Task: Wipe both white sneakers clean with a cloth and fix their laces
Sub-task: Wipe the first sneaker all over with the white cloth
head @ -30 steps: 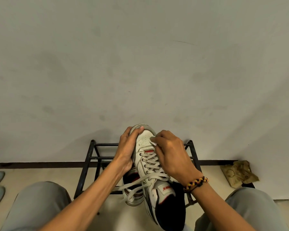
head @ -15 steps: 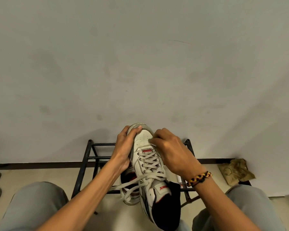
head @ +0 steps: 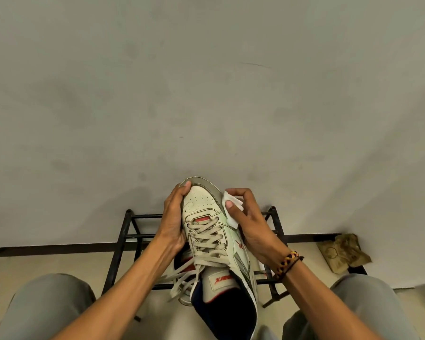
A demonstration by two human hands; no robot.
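The left hand [head: 173,218] gripped the white sneaker [head: 215,244] along its left side, fingers curled around the sole edge and thumb tip up near the toe. The sneaker was held in the air, toe pointing away toward the wall [head: 206,94], above the front rail of a black metal shoe rack [head: 125,244] — its navy-lined opening faced the person. The right hand [head: 249,225] pinched a small white cloth [head: 232,209] between thumb and curled fingers, pressing it against the sneaker's right side just behind the toe cap. The laces [head: 194,268] hung loose, their ends trailing down over the left side. A second sneaker [head: 183,263] sat directly beneath on the rack, mostly hidden. A braided bracelet [head: 286,263] circled the right wrist. Crumpled brown paper [head: 342,251] lay on the floor by the wall, beyond the rack's right edge — well apart from the hands.
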